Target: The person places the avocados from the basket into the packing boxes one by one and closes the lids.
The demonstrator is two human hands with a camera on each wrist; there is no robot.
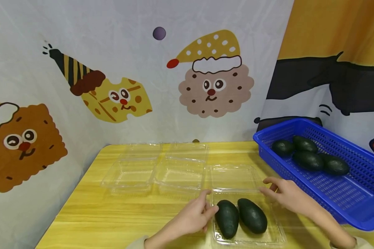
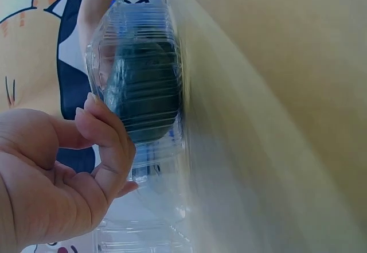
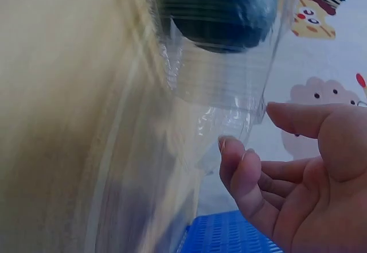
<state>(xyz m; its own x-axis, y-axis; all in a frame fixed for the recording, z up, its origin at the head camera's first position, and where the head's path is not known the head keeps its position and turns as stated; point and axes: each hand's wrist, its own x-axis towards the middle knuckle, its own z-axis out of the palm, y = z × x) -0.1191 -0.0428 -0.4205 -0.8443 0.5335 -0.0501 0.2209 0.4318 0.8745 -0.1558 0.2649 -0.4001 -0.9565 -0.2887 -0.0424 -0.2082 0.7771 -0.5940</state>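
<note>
1. Two dark green, oval avocados (image 1: 226,218) lie in the opened, clear plastic box (image 1: 272,228) on the yellow wooden desk (image 1: 96,214).
2. The left hand (image 1: 194,215) is at the box's left rim, grip apart.
3. The right hand (image 1: 289,195) is at its back right corner, grip also apart.

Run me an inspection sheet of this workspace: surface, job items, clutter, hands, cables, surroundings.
Surface: yellow wood-grain table.
Job's things: two avocados inside an open clear container; four more avocados in a blue basket at right; two further open clear containers farther left.
Clutter: nothing seen.
Hands: left hand by the filled container's left side, right hand near its right side; firm contact unclear.
Cables: nothing seen.
Surroundings: cartoon-printed cloth behind.
</note>
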